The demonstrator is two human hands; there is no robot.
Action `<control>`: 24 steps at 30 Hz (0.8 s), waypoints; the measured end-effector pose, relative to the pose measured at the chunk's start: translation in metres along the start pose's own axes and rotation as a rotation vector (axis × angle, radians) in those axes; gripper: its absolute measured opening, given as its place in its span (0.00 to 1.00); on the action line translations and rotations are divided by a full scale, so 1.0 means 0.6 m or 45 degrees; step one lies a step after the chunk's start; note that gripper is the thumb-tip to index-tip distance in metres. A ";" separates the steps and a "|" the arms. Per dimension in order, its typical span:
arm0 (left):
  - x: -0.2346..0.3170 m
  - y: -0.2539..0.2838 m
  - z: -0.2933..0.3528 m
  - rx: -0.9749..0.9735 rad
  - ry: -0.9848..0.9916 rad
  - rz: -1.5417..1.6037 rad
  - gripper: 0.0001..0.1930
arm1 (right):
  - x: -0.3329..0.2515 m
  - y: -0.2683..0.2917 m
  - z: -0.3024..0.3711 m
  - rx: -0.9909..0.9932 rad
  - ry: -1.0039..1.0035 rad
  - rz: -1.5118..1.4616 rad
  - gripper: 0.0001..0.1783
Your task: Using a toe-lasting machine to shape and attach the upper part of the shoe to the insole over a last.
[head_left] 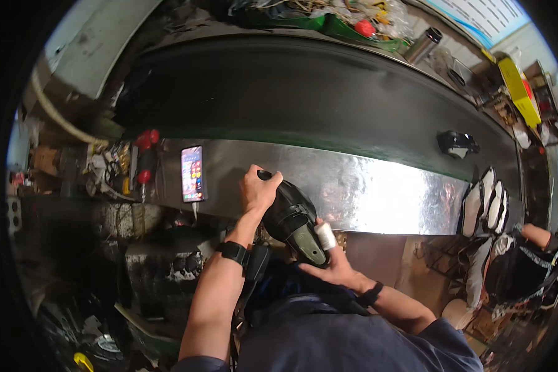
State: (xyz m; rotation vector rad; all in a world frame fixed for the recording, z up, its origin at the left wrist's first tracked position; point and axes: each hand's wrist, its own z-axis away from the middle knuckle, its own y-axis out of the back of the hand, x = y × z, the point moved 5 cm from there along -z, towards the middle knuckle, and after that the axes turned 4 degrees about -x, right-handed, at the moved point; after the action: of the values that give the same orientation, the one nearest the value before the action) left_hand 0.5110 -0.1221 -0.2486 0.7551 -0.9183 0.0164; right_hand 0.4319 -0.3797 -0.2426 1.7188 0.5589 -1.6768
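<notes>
A black shoe upper [285, 204] on an olive-green last [306, 243] is held in front of my body, over the near edge of the metal bench. A small dark hole shows at the near end of the last. My left hand [259, 191] is closed round the far end of the shoe. At its near end my right hand [336, 260] has the shoe between the thumb and a finger wrapped in white tape [325, 237]. The other right fingers are partly hidden.
Behind the metal bench strip [229, 167] runs a wide dark conveyor belt [304, 93]. A lit phone [192, 174] with a cable lies on the left. Another black shoe [457, 144] sits on the belt at right, near several pale shoe parts [488, 201]. A person [533, 260] is at far right.
</notes>
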 end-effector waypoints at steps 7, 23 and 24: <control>0.024 0.221 0.118 0.349 -0.209 0.137 0.23 | -0.109 -0.047 -0.142 -0.147 -0.820 -0.789 0.48; -0.416 0.811 0.709 1.369 0.162 0.678 0.23 | -0.421 -0.737 0.019 -0.914 -0.384 -0.701 0.10; -0.447 0.841 0.749 1.442 0.173 0.791 0.24 | -0.440 -0.778 0.039 -0.995 -0.417 -0.749 0.10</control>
State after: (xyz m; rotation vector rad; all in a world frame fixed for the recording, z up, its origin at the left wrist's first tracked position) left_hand -0.1379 0.0660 0.0195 1.4392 -0.9466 1.2018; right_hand 0.0631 -0.0367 -0.0568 0.7319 1.4224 -1.7168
